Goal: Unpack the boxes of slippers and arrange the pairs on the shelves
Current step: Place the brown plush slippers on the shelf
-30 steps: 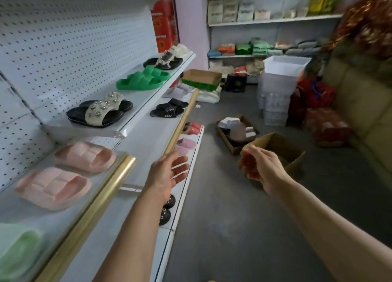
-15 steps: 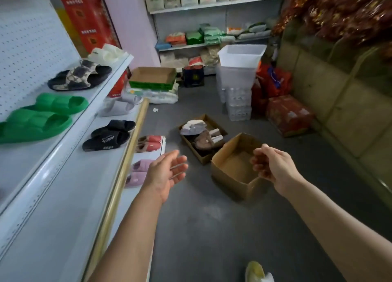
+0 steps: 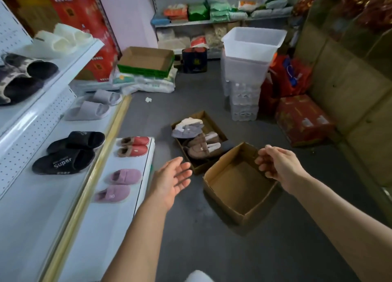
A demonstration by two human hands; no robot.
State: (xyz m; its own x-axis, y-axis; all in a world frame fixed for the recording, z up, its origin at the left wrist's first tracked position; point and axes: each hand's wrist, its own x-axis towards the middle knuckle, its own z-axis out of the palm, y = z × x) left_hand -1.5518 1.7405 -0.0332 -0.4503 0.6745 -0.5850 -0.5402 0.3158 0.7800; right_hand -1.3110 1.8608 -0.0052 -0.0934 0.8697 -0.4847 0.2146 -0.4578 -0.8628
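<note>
Now both hands reach out over the floor, holding nothing.

Nearest, the left hand [image 3: 172,181] is spread flat with straight fingers, palm turned right; the right hand [image 3: 277,167] hangs with loosely curled fingers above the far corner of an empty cardboard box [image 3: 239,188] on the grey floor [image 3: 191,239]. Left of the hands, pink slippers [image 3: 118,185] and red slippers [image 3: 133,146] sit on the lowest shelf [image 3: 101,218]. Just beyond the empty box, a second box [image 3: 209,120] holds brown slippers [image 3: 201,147] and grey slippers [image 3: 187,128]. Higher shelves at left carry black slippers [image 3: 67,152], pale grey slides [image 3: 93,107] and cream slides [image 3: 59,41]. Farther off stand stacked clear bins [image 3: 250,54].
</note>
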